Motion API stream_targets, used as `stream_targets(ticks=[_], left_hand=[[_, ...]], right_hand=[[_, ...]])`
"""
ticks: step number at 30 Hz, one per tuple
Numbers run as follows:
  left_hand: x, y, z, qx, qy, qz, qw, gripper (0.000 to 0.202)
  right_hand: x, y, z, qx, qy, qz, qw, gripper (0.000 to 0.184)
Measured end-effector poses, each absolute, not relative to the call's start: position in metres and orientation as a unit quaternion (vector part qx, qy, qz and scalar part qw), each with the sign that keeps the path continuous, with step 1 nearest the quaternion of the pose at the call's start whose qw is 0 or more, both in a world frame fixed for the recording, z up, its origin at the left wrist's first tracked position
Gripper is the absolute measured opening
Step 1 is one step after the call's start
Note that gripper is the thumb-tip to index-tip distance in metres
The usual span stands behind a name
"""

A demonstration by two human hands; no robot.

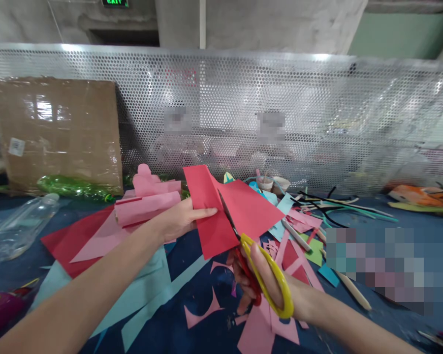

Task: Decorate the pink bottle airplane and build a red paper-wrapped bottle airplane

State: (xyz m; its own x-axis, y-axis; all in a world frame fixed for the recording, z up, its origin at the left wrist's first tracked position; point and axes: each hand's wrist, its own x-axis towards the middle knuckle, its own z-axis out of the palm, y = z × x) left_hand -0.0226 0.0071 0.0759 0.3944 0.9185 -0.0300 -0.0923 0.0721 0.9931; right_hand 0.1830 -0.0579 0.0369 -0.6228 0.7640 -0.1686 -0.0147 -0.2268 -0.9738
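Note:
My left hand [180, 219] pinches the left edge of a red paper sheet [214, 211] and holds it up above the table. My right hand [266, 280] grips yellow-handled scissors [260, 275], fingers through the loops. The blades run up into the middle of the red sheet, which is split into a left strip and a right flap [251, 206]. Pink, red and light-blue paper scraps [258, 329] lie on the dark blue table [192, 250] below both hands.
A rolled pink paper [147, 206] and red sheets lie at left. A clear plastic bottle [18, 226] and a cardboard box [59, 132] stand far left. Pipe cleaners [339, 204] and wooden sticks [354, 290] lie at right. A perforated metal screen [243, 98] closes the back.

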Motion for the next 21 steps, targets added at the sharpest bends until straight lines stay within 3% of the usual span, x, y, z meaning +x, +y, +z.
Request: stream_targets(ticks=[10, 15, 21], left_hand=[[-0.012, 0.005, 0.078, 0.545, 0.346, 0.422, 0.637, 0.03], [-0.014, 0.007, 0.075, 0.539, 0.346, 0.418, 0.644, 0.028], [-0.014, 0.007, 0.074, 0.538, 0.352, 0.417, 0.642, 0.034]], right_hand=[[0.18, -0.055, 0.031, -0.36, -0.539, 0.695, 0.312, 0.054], [0.178, -0.049, 0.024, -0.416, -0.441, 0.745, 0.28, 0.063], [0.18, -0.048, 0.023, -0.426, -0.465, 0.718, 0.293, 0.068]])
